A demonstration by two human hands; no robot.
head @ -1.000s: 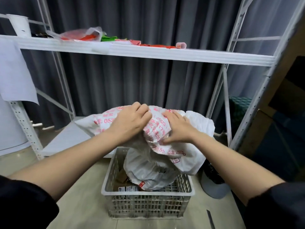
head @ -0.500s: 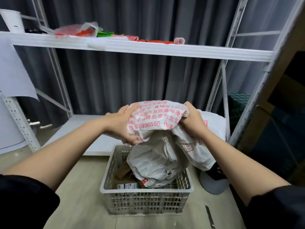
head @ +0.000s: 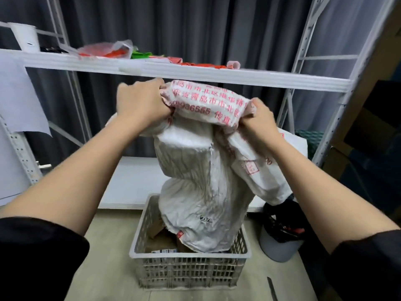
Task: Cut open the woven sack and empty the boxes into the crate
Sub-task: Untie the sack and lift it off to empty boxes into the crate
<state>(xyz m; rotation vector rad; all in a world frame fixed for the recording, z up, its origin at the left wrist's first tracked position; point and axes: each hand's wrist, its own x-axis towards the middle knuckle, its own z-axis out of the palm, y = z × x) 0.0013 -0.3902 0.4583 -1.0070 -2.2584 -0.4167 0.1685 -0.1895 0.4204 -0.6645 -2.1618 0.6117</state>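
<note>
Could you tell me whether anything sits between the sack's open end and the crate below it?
Nothing visible does. Both hands, left and right, grip the upturned woven sack, whose open lower end already hangs inside the crate, just above the boxes.

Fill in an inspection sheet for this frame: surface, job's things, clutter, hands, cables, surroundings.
Surface: pale floor; low white platform behind the crate.
Job's things: woven sack held upended, its lower end inside the crate; boxes lie in the crate beneath it.
Clutter: bin with a black liner right of the crate; dark blade-like tool on the floor, too blurred to identify.
Hands: left hand and right hand each grip the sack's bunched top.
Cables: nothing seen.
Surroundings: white metal shelf carrying red and green packets; dark curtain behind.
</note>
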